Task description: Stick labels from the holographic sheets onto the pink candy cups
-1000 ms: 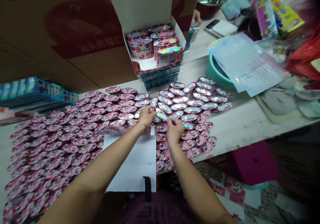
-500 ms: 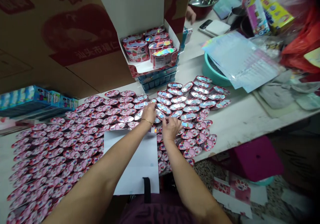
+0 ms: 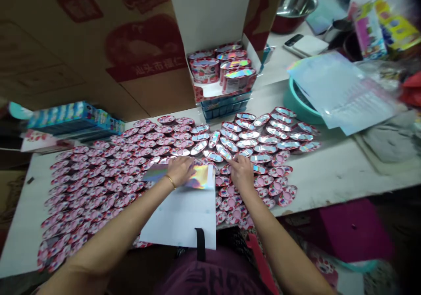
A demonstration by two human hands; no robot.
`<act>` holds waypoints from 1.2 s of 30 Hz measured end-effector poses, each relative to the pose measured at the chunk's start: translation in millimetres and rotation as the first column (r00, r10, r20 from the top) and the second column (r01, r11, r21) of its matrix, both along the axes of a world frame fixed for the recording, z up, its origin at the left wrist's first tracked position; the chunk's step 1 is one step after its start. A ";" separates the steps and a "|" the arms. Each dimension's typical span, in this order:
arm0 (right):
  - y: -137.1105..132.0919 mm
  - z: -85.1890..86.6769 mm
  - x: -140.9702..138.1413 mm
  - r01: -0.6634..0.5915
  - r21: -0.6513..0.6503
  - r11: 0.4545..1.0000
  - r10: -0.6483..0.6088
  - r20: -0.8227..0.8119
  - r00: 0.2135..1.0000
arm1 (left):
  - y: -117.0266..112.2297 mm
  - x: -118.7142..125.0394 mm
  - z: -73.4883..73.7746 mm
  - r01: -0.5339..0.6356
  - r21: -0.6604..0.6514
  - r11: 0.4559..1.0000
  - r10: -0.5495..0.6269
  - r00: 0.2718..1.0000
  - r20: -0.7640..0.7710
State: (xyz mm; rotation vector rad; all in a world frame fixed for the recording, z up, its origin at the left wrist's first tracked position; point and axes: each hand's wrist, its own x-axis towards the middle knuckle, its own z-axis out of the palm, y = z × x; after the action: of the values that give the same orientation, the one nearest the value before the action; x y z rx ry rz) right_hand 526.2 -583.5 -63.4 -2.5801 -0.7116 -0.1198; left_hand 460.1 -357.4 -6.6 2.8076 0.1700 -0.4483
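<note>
Rows of small pink cups [image 3: 108,172] cover the white table [image 3: 332,176]. The cups at the right [image 3: 259,137] carry shiny holographic foil lids. My left hand [image 3: 180,170], with a thin gold bracelet, lies on a holographic sheet [image 3: 200,178], its fingers curled over the sheet's far edge. My right hand [image 3: 241,173] is beside it, with its fingertips bunched and pressed on a lidded cup in the middle rows. What they pinch is hidden. A white card [image 3: 184,218] with a black strap lies under the sheet at the table's front edge.
An open white box [image 3: 213,18] with finished cups [image 3: 226,69] stands on blue packs behind the rows. Large cardboard boxes [image 3: 98,44] fill the back left, blue packs [image 3: 75,117] lie left. A teal basin [image 3: 305,113] under papers [image 3: 342,93], a phone [image 3: 307,44] and a steel bowl [image 3: 296,1] are right.
Both hands came down from the lidded rows toward me. My left hand now rests on the holographic sheet. The camera has shifted left, so the scene sits further right.
</note>
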 end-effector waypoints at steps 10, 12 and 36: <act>62.8 -10.7 -36.2 -0.363 -0.128 0.923 0.369 0.022 0.929 | -3.3 -27.8 -38.9 -0.142 -0.107 0.984 0.159 0.972 0.175; 58.3 -19.5 -43.7 -0.385 -0.131 0.913 0.396 0.070 0.915 | -4.2 -30.7 -41.6 -0.165 -0.114 0.980 0.185 0.963 0.195; -39.5 30.1 8.4 0.384 0.395 0.835 0.085 -0.781 0.618 | -74.2 25.8 -21.7 -0.095 -0.571 0.815 0.046 0.994 -0.100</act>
State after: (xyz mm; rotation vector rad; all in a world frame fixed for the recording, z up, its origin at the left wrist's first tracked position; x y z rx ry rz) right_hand 534.6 -623.1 -33.2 -1.8423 -0.0696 0.6436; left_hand 485.8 -431.6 -28.4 2.1779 0.1278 -0.4978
